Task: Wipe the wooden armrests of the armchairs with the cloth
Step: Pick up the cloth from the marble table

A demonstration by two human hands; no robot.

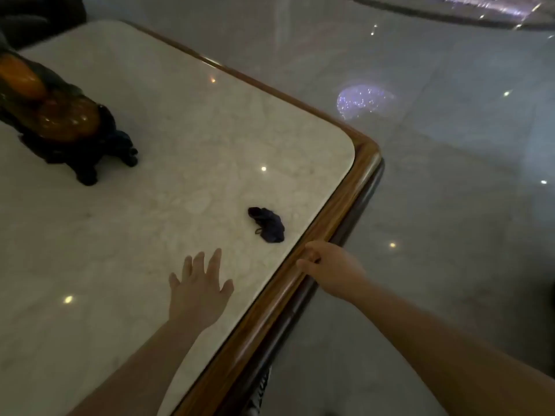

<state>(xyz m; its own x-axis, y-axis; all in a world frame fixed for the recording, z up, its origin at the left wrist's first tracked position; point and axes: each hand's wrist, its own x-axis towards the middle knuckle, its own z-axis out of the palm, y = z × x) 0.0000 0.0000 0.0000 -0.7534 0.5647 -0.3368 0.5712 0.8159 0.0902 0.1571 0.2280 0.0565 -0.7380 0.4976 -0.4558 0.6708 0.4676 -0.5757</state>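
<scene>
A small crumpled dark blue cloth [267, 225] lies on the pale marble top of a table with a rounded wooden rim [342, 217], close to the right edge. My left hand [199, 285] hovers flat over the marble with fingers spread, a short way below and left of the cloth, holding nothing. My right hand [326, 270] rests at the wooden rim just below and right of the cloth, fingers curled against the edge; nothing shows in it. No armchair armrest is clearly in view.
A dark carved ornament with amber parts [64, 121] stands on the table at the left. Glossy grey floor [450, 205] with light reflections stretches to the right. A dark shape, perhaps furniture, sits at the top left corner [36, 16].
</scene>
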